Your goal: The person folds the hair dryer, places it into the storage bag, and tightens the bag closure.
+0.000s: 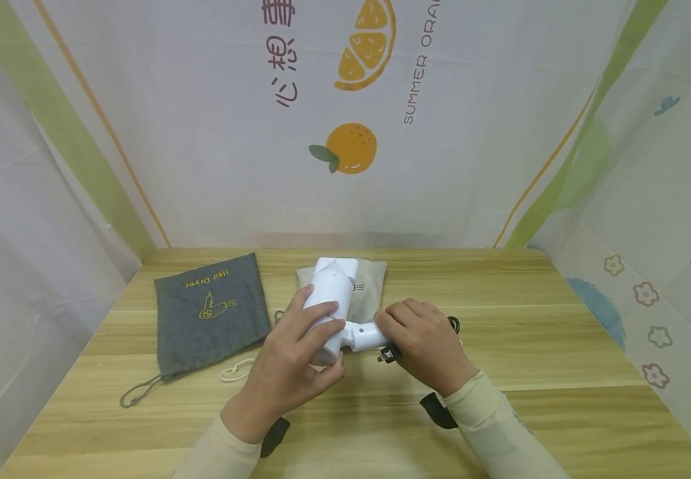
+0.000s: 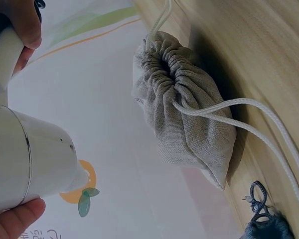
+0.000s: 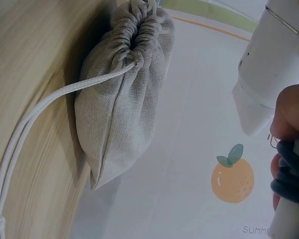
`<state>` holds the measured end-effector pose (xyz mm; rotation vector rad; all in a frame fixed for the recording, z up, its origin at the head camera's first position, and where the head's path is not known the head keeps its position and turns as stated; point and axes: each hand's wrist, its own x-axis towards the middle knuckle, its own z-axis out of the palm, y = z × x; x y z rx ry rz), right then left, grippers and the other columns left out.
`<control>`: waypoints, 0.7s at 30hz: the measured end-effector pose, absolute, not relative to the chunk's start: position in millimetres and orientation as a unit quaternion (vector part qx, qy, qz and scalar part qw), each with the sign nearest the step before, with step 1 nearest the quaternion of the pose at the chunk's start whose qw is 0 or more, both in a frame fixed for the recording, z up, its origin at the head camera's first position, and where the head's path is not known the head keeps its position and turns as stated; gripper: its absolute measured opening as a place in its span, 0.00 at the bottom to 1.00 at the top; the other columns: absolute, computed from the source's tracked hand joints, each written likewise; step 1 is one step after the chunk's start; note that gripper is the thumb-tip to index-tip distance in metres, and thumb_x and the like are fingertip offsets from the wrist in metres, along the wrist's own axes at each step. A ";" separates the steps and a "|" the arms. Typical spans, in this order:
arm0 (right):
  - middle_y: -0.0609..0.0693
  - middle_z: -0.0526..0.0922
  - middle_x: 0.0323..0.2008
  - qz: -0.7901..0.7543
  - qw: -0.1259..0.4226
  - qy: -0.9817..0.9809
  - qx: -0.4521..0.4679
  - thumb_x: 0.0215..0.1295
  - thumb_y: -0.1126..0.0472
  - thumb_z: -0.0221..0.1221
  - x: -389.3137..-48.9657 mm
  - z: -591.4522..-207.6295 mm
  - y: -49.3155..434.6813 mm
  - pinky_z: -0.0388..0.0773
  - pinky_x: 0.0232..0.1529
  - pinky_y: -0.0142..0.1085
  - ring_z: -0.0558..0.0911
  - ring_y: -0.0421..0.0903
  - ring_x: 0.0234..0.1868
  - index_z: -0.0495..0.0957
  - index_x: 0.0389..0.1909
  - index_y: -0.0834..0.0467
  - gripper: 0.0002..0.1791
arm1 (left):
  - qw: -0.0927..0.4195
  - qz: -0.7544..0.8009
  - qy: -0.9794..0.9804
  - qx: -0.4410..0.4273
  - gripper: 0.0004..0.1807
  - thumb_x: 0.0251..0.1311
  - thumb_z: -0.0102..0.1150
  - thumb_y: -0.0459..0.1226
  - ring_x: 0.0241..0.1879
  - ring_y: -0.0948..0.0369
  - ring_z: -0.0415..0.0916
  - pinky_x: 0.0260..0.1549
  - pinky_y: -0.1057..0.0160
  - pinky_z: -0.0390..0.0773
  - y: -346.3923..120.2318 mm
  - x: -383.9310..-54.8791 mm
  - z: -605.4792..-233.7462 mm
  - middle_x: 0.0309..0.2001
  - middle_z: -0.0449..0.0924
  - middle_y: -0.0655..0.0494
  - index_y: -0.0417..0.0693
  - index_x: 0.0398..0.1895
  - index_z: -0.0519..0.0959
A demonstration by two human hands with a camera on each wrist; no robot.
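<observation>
Above the wooden table, a white hair dryer (image 1: pixel 332 293) is held in both hands. My left hand (image 1: pixel 291 352) grips its barrel, thumb underneath and fingers over the top. The handle (image 1: pixel 366 336) juts out to the right, and my right hand (image 1: pixel 423 339) holds it together with a dark cord (image 3: pixel 295 174) wound around it. A black plug (image 1: pixel 390 354) sticks out below the right hand's fingers. Behind the dryer lies a beige drawstring bag (image 2: pixel 189 114), its mouth gathered and its body bulging; what it contains is hidden. In the head view the dryer partly covers that bag.
A dark grey drawstring bag (image 1: pixel 210 326) printed "Hair Dryer" lies on the table (image 1: pixel 531 326) to the left, its cord (image 1: pixel 141 391) trailing forward. A white string loop (image 1: pixel 237 370) lies nearby. Printed white curtains (image 1: pixel 231 166) close off the back and sides.
</observation>
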<state>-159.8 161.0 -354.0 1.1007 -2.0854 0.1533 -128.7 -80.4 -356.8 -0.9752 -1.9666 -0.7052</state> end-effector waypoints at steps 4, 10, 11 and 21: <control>0.48 0.82 0.34 0.060 0.378 -0.816 0.432 0.46 0.73 0.69 -159.4 -353.4 161.1 0.80 0.30 0.39 0.83 0.48 0.35 0.77 0.37 0.56 0.18 | 0.406 -0.278 -0.780 -0.387 0.23 0.36 0.68 0.33 0.60 0.37 0.70 0.58 0.42 0.72 -80.7 -128.2 -356.2 0.52 0.79 0.49 0.45 0.43 0.81; 0.48 0.82 0.34 0.058 0.379 -0.815 0.434 0.46 0.73 0.69 -158.8 -352.7 161.3 0.80 0.30 0.39 0.83 0.48 0.35 0.77 0.37 0.56 0.18 | 0.409 -0.277 -0.778 -0.389 0.24 0.35 0.68 0.33 0.60 0.36 0.70 0.56 0.42 0.74 -81.3 -127.9 -356.1 0.52 0.79 0.49 0.45 0.43 0.81; 0.49 0.82 0.34 0.057 0.380 -0.815 0.434 0.46 0.73 0.69 -158.6 -352.7 161.4 0.80 0.30 0.39 0.83 0.48 0.35 0.77 0.37 0.56 0.18 | 0.409 -0.277 -0.777 -0.389 0.24 0.35 0.68 0.33 0.60 0.36 0.70 0.56 0.42 0.74 -81.3 -127.9 -356.1 0.52 0.79 0.49 0.45 0.43 0.81; 0.48 0.82 0.35 0.061 0.381 -0.812 0.437 0.46 0.73 0.69 -158.1 -351.9 162.4 0.80 0.32 0.40 0.83 0.48 0.36 0.78 0.38 0.56 0.18 | 0.408 -0.276 -0.777 -0.392 0.24 0.35 0.69 0.34 0.60 0.36 0.71 0.56 0.42 0.74 -81.5 -127.8 -355.2 0.52 0.79 0.49 0.44 0.43 0.81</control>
